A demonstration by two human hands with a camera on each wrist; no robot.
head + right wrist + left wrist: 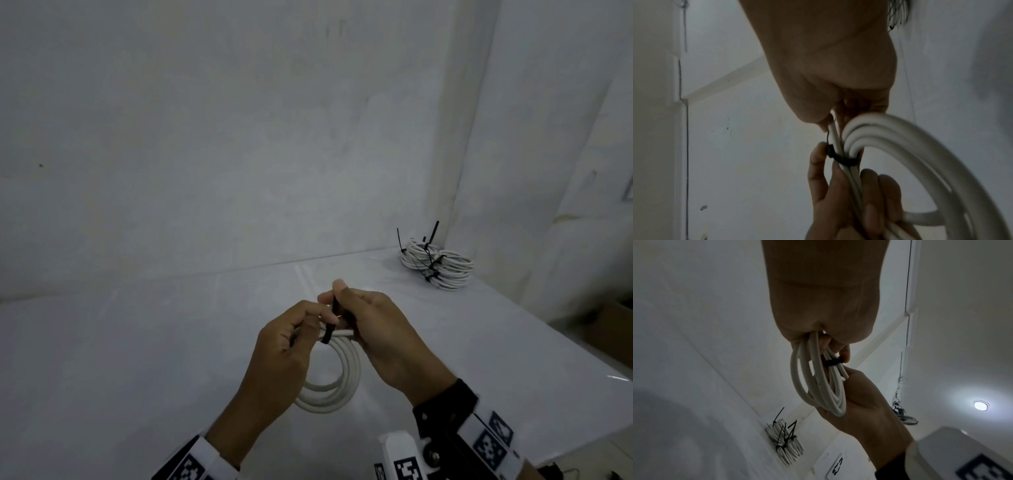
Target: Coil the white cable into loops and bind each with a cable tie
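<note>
Above the table (pixel 137 359), our left hand (pixel 287 346) clamps the coil (pixel 334 383) at its top, bunching the strands so the tie (pixel 330 325) can cinch. Our right hand (pixel 373 329), knuckles up, pinches the tie's tail. Far right lie bound coils (pixel 436 265).

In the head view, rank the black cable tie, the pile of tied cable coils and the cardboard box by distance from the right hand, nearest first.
1. Black cable tie, pinched in the right hand.
2. Cardboard box, off the table's right edge.
3. Pile of tied cable coils, far right table corner.
</note>
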